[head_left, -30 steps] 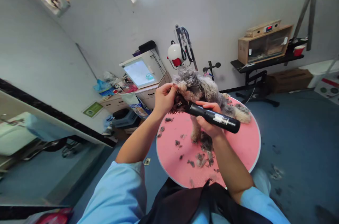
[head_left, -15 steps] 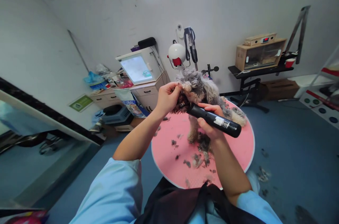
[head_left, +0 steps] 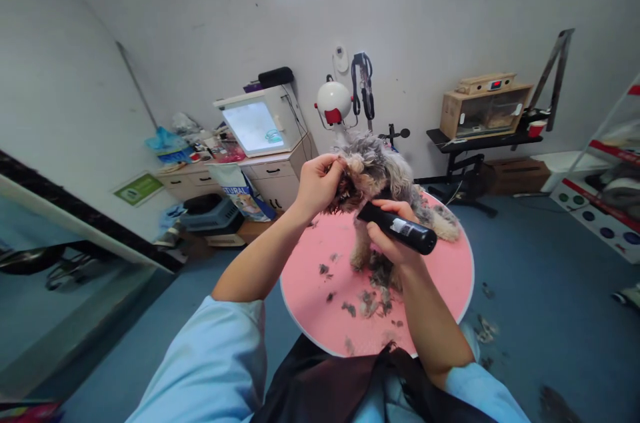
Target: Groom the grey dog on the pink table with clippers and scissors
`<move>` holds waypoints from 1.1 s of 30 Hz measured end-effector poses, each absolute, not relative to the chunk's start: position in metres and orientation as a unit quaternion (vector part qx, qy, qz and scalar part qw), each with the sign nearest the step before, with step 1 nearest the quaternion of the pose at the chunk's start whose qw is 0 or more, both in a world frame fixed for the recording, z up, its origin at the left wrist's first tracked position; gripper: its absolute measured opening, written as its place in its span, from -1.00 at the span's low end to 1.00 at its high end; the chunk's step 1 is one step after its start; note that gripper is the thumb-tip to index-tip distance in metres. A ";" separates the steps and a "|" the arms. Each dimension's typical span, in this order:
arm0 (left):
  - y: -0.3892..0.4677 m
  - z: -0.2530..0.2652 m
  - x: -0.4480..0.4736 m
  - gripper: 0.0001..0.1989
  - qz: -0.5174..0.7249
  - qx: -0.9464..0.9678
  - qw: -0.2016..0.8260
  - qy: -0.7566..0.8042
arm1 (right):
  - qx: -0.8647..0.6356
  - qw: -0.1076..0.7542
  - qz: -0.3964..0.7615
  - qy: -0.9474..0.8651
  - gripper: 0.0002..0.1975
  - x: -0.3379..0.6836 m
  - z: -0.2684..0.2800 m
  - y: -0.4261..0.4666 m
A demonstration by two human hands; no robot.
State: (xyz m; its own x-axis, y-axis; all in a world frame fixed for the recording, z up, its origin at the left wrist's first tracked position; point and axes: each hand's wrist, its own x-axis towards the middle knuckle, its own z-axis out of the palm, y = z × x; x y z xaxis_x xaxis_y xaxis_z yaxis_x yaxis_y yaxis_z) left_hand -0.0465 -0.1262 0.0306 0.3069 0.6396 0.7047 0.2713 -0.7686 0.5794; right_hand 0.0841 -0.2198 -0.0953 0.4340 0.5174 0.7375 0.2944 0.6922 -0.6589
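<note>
A curly grey and cream dog is on a round pink table, its brown muzzle toward the left. My left hand is closed, pinching hair at the front of the dog's head. Gripped in my right hand are black hair clippers. Their blade end points up and left, just below the dog's jaw; whether it touches the coat I cannot tell. Cut tufts of hair lie around the dog's front legs.
Beyond the table stand a white drawer cabinet with a white glass-fronted box, and a white round dryer. A wooden case rests on a black stand to the right. Loose hair lies on the blue floor.
The clippers in my right hand have moved slightly down and left, away from the dog's muzzle toward its throat. My left hand keeps its pinch on the hair. The view has shifted slightly.
</note>
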 end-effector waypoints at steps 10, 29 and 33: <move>-0.122 0.033 -0.049 -0.63 0.507 0.783 0.200 0.300 | -0.301 0.779 0.054 -0.548 -0.68 0.078 -0.085 -0.216; -0.080 0.057 0.001 -0.74 0.266 0.853 0.088 0.440 | -0.355 0.789 0.227 -0.446 -0.74 0.086 -0.159 -0.215; -0.074 0.047 -0.008 -0.68 0.357 0.802 0.168 0.449 | -0.221 0.863 0.266 -0.369 -0.70 0.112 -0.134 -0.214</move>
State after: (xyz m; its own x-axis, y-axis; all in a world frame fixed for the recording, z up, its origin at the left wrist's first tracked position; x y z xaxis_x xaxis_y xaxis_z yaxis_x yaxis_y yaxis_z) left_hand -0.0077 -0.0743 0.0470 0.3420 0.8401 0.4210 0.5995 -0.5401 0.5907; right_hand 0.1115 -0.2136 -0.1339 0.5868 0.6219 0.5186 -0.2966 0.7610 -0.5770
